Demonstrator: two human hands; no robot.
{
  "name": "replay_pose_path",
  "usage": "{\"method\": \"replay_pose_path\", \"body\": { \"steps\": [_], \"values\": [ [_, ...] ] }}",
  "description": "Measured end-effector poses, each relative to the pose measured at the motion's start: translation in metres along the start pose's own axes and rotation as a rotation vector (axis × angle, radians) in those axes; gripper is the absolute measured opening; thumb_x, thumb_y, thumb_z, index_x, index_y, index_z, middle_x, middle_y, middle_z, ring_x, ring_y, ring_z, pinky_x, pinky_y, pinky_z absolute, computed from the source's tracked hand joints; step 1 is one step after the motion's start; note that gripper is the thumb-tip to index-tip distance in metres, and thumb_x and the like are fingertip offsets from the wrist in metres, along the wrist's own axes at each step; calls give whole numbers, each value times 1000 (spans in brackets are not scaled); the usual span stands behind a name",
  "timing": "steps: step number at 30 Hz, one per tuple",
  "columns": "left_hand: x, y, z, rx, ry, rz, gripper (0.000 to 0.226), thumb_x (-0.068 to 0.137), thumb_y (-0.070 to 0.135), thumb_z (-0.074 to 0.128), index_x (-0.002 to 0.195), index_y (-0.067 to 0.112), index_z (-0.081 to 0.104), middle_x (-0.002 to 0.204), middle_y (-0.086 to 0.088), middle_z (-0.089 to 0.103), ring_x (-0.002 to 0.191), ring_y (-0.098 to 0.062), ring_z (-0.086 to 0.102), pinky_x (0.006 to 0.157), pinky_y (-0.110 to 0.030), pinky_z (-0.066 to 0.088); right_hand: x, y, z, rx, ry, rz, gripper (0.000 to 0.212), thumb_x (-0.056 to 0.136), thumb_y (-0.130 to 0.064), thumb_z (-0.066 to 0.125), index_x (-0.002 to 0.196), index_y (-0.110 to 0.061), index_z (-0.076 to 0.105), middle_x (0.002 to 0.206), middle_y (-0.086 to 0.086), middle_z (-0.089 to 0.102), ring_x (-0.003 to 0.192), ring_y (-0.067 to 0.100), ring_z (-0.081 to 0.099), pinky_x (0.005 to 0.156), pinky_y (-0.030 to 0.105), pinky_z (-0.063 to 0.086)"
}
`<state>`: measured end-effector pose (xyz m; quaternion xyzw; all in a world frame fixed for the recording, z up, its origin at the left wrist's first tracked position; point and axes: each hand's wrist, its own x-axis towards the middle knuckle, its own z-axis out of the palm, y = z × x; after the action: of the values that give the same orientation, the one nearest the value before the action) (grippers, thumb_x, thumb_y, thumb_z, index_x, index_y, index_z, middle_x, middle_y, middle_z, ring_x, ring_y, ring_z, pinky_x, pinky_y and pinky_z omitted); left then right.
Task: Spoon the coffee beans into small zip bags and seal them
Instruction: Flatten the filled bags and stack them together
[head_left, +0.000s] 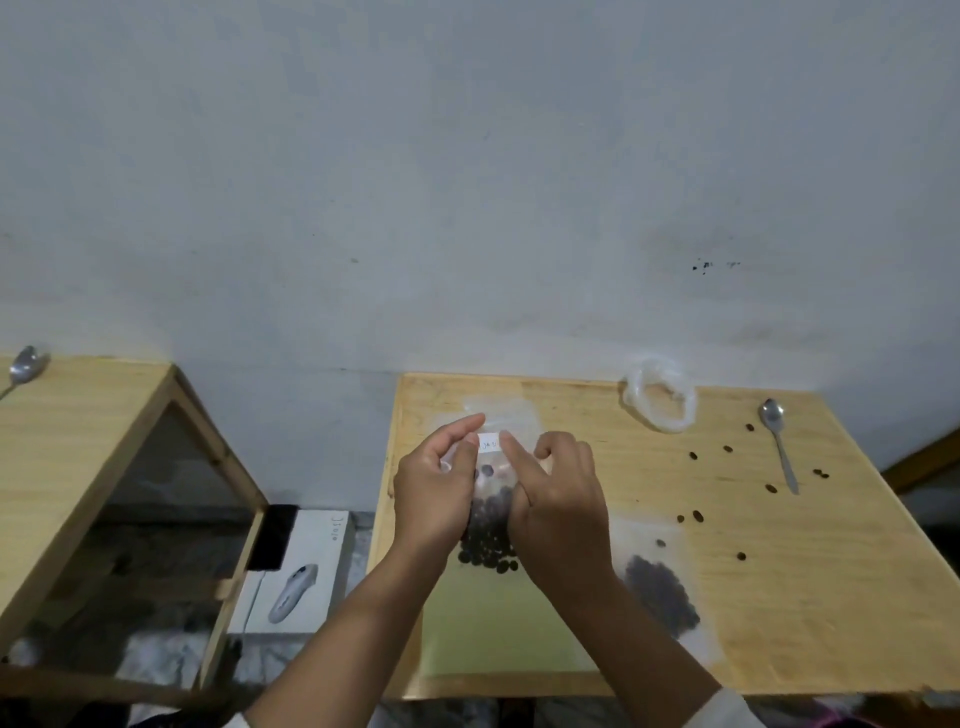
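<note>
Above the table (779, 623), both hands' grip pinches the zip bag (491, 499) top, left hand (436, 499), right hand (561, 514).

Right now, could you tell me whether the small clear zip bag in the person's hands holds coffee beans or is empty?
Partly full: the small clear zip bag shows dark coffee beans heaped in its lower part, while both hands pinch its top.

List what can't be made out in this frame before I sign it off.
- Zip bag seal, head view: both hands, left hand and right hand, cover its upper part, so shut or open is unknowable.
- White label writing: too small and blurred.
- Second bag of beans: the right forearm overlaps its left edge; its seal state is unclear.
- Spoon on the left table: handle cut off by the frame edge.
</note>
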<state>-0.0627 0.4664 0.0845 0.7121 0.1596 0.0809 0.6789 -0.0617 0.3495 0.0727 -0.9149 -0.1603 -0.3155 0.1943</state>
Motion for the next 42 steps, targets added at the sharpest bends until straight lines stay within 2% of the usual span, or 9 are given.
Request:
{"method": "replay_pose_path", "body": {
  "steps": [6, 8, 14, 26, 30, 33, 36, 40, 42],
  "values": [
    [39, -14, 12, 7, 88, -29, 22, 93, 20, 55, 101, 35, 69, 108, 17, 66, 104, -3, 60, 92, -21, 48, 20, 42, 21, 580, -435, 474, 43, 87, -32, 53, 131, -28, 50, 103, 1, 60, 89, 14, 60, 74, 22, 49],
    [59, -15, 19, 31, 98, -45, 22, 93, 19, 54, 104, 35, 66, 110, 15, 65, 104, -2, 58, 84, -13, 45, 22, 50, 31, 829, -576, 639, 57, 84, -19, 65, 133, -34, 41, 104, 2, 64, 85, 9, 62, 69, 13, 49],
    [106, -42, 47, 312, 23, -190, 51, 83, 27, 68, 130, 29, 47, 119, 4, 53, 109, -18, 55, 95, -32, 46, 41, 89, 82, 765, -465, 879, 60, 81, -9, 67, 133, -24, 42, 89, 5, 63, 77, 10, 60, 64, 17, 46],
    [124, -113, 70, 823, -116, -189, 50, 89, 25, 59, 135, 11, 46, 145, -7, 41, 136, -18, 32, 109, -22, 20, 30, 124, 147, 334, -675, 601, 41, 85, -14, 61, 124, -4, 51, 119, 12, 45, 91, 10, 39, 73, 9, 25],
    [124, -124, 70, 920, -198, -159, 50, 96, 31, 41, 140, 9, 38, 148, -4, 36, 142, -12, 16, 111, -17, 10, 19, 121, 153, 173, -718, 348, 29, 90, -17, 44, 105, 0, 61, 111, 15, 56, 97, 24, 48, 82, 27, 42],
    [123, -121, 68, 960, -262, -156, 53, 96, 36, 39, 143, 12, 31, 151, -4, 30, 143, -12, 13, 113, -19, 12, 20, 117, 147, 84, -734, 281, 38, 83, -24, 36, 88, -1, 67, 86, 15, 65, 78, 28, 61, 61, 31, 52],
    [117, -108, 65, 945, -249, -79, 52, 94, 30, 47, 142, 16, 32, 152, -5, 20, 142, -16, 17, 111, -23, 21, 19, 118, 134, -17, -744, 266, 39, 83, -29, 35, 86, -4, 65, 83, 13, 64, 72, 27, 62, 52, 31, 51],
    [95, -91, 75, 914, -266, 170, 48, 90, 24, 54, 134, 7, 44, 139, -10, 40, 131, -23, 36, 109, -27, 27, -2, 135, 111, -139, -869, 315, 42, 87, -25, 25, 95, -4, 61, 96, 17, 61, 85, 31, 57, 66, 34, 49],
    [77, -91, 88, 872, -330, 249, 42, 87, 20, 55, 125, 3, 52, 129, -12, 50, 124, -27, 43, 106, -29, 31, -15, 139, 87, -141, -827, 454, 24, 86, -19, 45, 93, -3, 61, 95, 19, 61, 83, 33, 59, 64, 35, 51]
  ]
}}
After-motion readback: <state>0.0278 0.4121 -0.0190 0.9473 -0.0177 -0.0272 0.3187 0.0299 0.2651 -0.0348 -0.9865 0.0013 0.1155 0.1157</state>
